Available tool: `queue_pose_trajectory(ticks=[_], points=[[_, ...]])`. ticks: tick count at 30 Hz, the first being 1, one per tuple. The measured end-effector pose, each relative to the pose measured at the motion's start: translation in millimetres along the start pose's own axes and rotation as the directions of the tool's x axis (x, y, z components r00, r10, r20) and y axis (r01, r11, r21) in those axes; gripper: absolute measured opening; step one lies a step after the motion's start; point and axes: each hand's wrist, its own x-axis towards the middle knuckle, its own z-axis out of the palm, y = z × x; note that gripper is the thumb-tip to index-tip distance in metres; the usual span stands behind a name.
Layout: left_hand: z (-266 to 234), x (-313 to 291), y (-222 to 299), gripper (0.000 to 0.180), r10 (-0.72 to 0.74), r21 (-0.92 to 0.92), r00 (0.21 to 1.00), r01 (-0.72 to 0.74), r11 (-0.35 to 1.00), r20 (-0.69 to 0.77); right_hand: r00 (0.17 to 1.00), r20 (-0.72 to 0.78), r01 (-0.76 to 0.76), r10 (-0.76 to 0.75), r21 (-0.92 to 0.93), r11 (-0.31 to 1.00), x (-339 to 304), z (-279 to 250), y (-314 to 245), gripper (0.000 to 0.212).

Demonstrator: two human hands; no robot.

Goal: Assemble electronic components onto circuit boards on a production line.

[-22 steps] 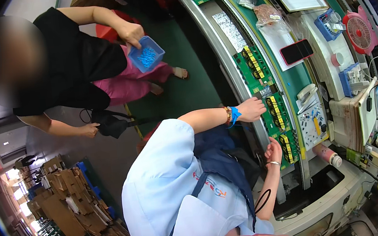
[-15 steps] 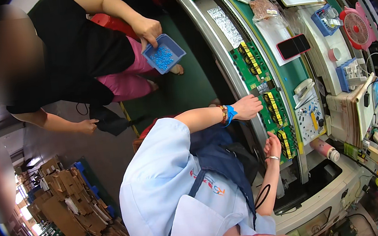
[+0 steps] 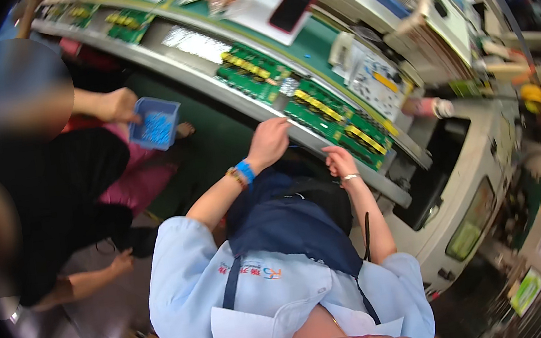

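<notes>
My left hand [image 3: 269, 144], with a blue band and a beaded bracelet at its wrist, is at the near edge of the metal rail [image 3: 247, 107]. Its fingers are pressed together; whatever may be between them is hidden. To the right, my right hand [image 3: 341, 162] is just short of the same rail, its fingers loosely bent and apart, with nothing seen in them. Beyond the rail lie green circuit boards with yellow parts: one board [image 3: 252, 67] ahead of my left hand, another board [image 3: 317, 107] in the middle, and a third board [image 3: 366, 139] nearest my right hand.
At left, a person in black [image 3: 55, 213] holds out a blue bin [image 3: 157, 123] of small blue parts. Past the boards lie a phone [image 3: 293, 7], a sheet with small parts [image 3: 374, 80] and a pink bottle [image 3: 427, 108]. A white machine [image 3: 465, 180] stands at right.
The view has turned, so the rail runs more crosswise. Both my hands have drawn back from the boards toward the rail's near edge. The other person still holds the blue bin.
</notes>
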Motion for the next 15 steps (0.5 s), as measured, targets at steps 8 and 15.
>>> queue_pose_trajectory(ticks=[8,15], points=[[-83,-63,-40,0.039,-0.861,-0.833,0.345,0.284,0.475,-0.373,1.0,-0.017,0.008,-0.007,0.08,0.997,0,-14,29,0.023],[-141,-45,-30,0.053,-0.857,-0.886,0.373,0.157,0.437,-0.356,1.0,0.005,0.01,-0.01,0.075,0.997,2,-9,29,0.023]])
